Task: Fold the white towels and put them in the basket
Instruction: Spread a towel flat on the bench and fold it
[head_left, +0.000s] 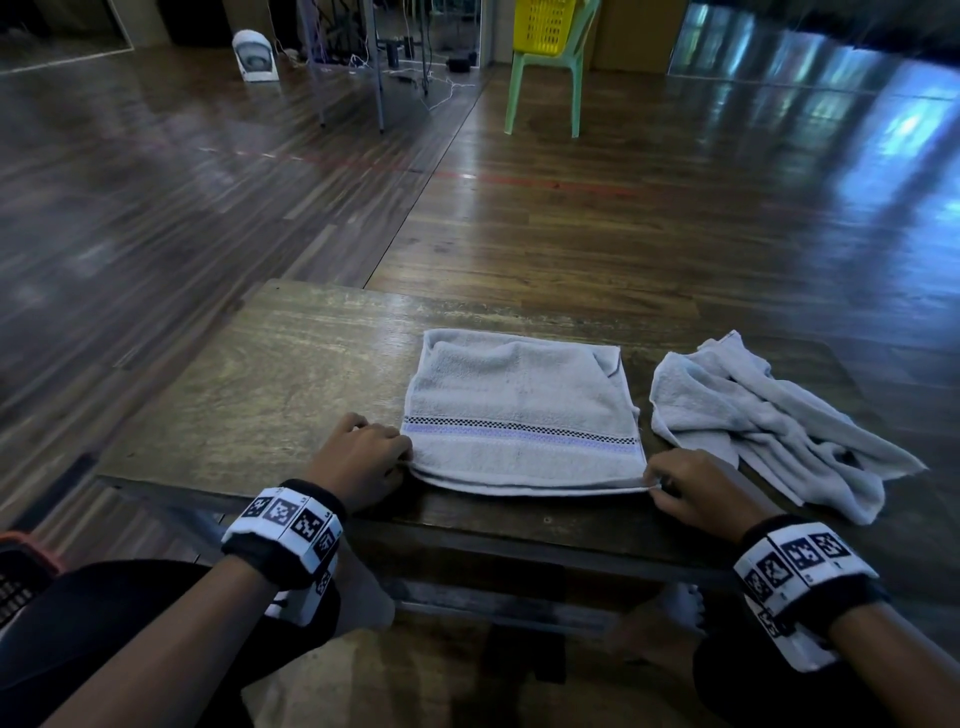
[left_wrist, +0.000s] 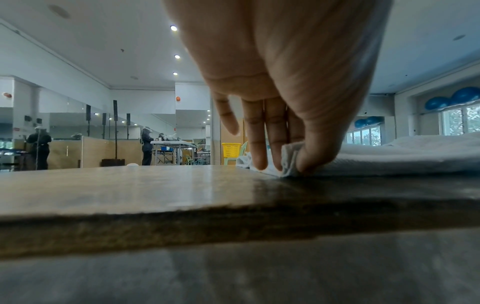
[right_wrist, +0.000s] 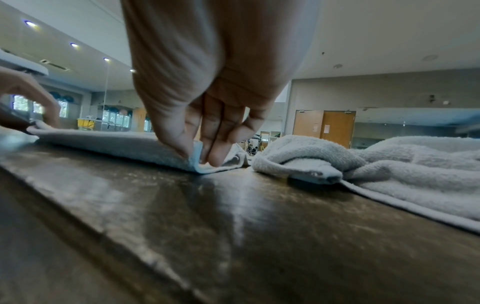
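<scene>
A white towel (head_left: 519, 410) with a checkered and purple stripe lies folded flat on the low wooden table (head_left: 291, 374). My left hand (head_left: 363, 457) pinches its near left corner (left_wrist: 288, 162) between thumb and fingers. Its near right corner (right_wrist: 198, 162) is pinched by my right hand (head_left: 691, 488). A second white towel (head_left: 769, 421) lies crumpled on the table to the right, its folds close beside my right hand (right_wrist: 197, 123). A yellow basket (head_left: 543, 23) sits on a green chair (head_left: 545, 88) far across the room.
The table's near edge (head_left: 467, 525) runs just in front of my wrists, with my knees below it. An orange-rimmed dark basket (head_left: 21, 571) shows at the lower left edge. Polished wooden floor (head_left: 623, 208) stretches beyond the table. A white fan (head_left: 254, 54) stands far back.
</scene>
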